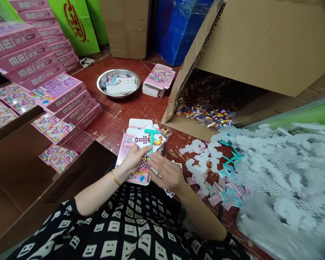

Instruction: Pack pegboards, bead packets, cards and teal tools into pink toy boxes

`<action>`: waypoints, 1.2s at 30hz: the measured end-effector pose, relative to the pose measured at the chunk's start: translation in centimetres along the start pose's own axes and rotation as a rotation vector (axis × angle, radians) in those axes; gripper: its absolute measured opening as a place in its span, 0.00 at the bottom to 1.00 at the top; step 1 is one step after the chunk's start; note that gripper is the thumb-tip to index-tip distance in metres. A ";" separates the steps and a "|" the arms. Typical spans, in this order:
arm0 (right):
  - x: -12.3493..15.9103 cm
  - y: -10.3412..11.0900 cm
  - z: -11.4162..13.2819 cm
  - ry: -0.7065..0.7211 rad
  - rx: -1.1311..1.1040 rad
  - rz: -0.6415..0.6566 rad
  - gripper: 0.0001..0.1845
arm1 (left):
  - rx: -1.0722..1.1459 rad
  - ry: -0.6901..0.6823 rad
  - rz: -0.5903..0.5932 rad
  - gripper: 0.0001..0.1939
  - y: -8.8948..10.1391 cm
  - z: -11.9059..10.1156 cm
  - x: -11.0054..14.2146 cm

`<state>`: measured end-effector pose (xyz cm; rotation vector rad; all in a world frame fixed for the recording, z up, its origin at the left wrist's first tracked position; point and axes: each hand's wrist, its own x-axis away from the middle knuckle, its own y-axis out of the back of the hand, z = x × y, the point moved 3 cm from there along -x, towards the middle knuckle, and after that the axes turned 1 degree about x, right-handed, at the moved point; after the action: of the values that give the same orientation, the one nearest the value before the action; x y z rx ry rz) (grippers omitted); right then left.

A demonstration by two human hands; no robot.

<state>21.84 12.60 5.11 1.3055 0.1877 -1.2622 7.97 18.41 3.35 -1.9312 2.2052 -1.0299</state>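
My left hand (134,159) is closed around white pattern cards (141,140) printed with coloured pixel designs, its thumb lying over a teal T-shaped plastic tool (151,132). Close by on the right, my right hand (166,171) has its fingers together at the tool's lower end; what they grip is hidden. Beneath both hands lies an unfolded pink printed box (121,150) with its flaps out. A clear bag of coloured beads (166,133) shows partly behind the cards. More printed cards (169,194) stick out below my right hand.
Ahead are a metal bowl (118,94) of small packets and a stack of flat pink boxes (159,76). A large carton (176,104) holds bead bags. White pegboards (271,155), teal tools (234,157) and small packets (227,193) lie right. Pink boxes (70,97) are stacked left.
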 end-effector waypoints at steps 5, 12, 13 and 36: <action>-3.8 2.1 -5.7 -0.516 -0.162 -0.138 0.35 | -0.281 0.016 0.155 0.17 0.9 -1.7 0.4; -8.0 -2.1 -8.9 -1.060 -1.077 0.289 0.24 | -0.477 -0.010 0.255 0.20 1.2 -3.6 -0.2; -8.4 -2.8 -9.3 -1.083 -1.105 0.257 0.23 | -0.493 -0.078 0.202 0.23 1.7 -3.9 -0.7; -12.1 -2.4 -7.2 -0.488 -0.842 0.204 0.32 | -0.588 -0.430 -0.077 0.37 6.7 -4.6 2.5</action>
<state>19.11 25.78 9.83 0.2754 0.1990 -1.1005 -0.45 18.33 4.57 -2.1769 2.3348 0.0791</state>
